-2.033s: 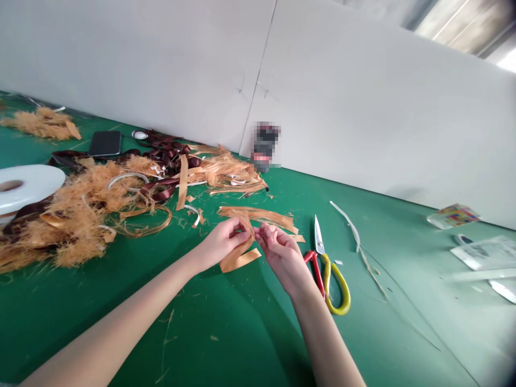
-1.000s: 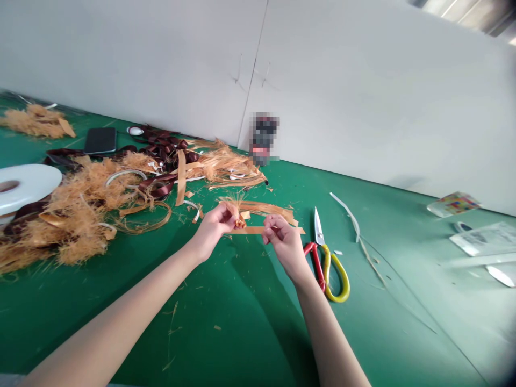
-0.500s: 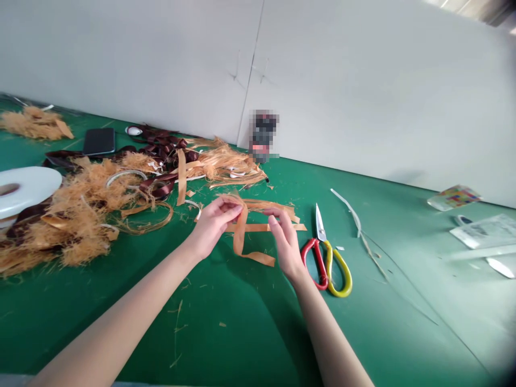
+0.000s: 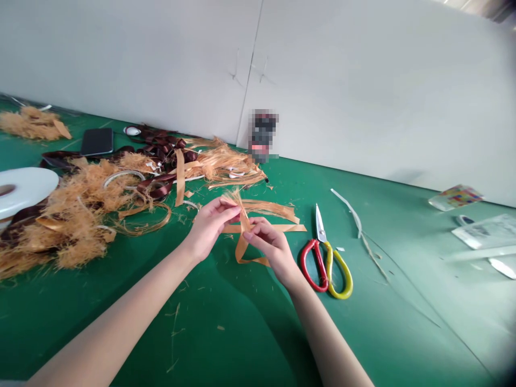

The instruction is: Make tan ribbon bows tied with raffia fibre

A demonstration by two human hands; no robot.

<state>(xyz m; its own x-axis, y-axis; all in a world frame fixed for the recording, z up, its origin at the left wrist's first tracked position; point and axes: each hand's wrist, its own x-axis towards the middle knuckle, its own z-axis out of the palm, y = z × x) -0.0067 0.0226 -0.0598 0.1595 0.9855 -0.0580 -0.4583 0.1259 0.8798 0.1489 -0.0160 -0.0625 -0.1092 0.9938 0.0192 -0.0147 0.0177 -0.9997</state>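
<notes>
Frayed orange ribbon [image 4: 242,250], looped, pinched between left hand [image 4: 210,230], right hand [image 4: 268,244]

Left hand [image 4: 210,232] and right hand [image 4: 270,247] — both pinching, close together.

No text can be read in these pictures. The pixelated object [image 4: 262,136] against the wall is blurred beyond reading. The colourful packet [image 4: 455,196] at the far right shows patches of printed colour, but no letters or numbers can be made out at this size. The clear bag [image 4: 484,232] just below it has faint dark print on it, also too small and washed out to read.
</notes>
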